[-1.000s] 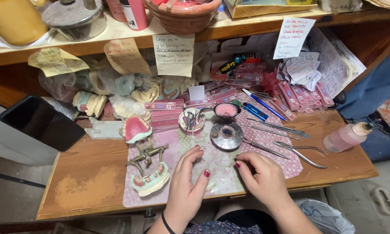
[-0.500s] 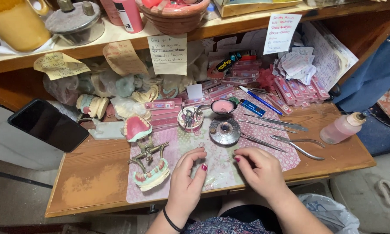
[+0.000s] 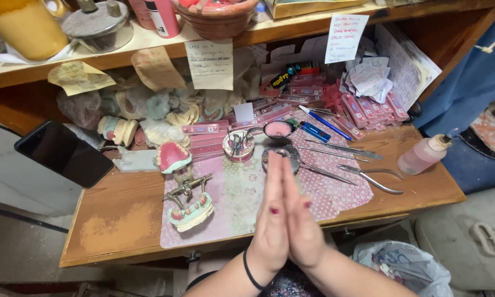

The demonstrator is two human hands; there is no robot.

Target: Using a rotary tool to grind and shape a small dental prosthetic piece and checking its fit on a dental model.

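My left hand [image 3: 270, 220] and my right hand [image 3: 304, 226] are pressed flat together, palm to palm, fingers straight and pointing away from me, with nothing seen between them. They hover over a pink patterned mat [image 3: 231, 203] on the wooden desk [image 3: 121, 220]. Just beyond the fingertips lies a round metal dish [image 3: 283, 155]. To the left on the mat stands a metal articulator with a set of dentures [image 3: 188, 201]. A black band circles my left wrist.
A small cup of tools [image 3: 239, 146], a pink-filled bowl [image 3: 277, 130], a blue pen [image 3: 324, 122], metal instruments and pliers [image 3: 371, 177] lie behind the hands. A pink bottle [image 3: 423, 155] stands right, a black phone [image 3: 63, 153] left. Plaster casts and tooth strips crowd the back.
Both hands lifted off the mat, where they lay apart with fingers spread, and came together palm to palm. The camera moved slightly closer.
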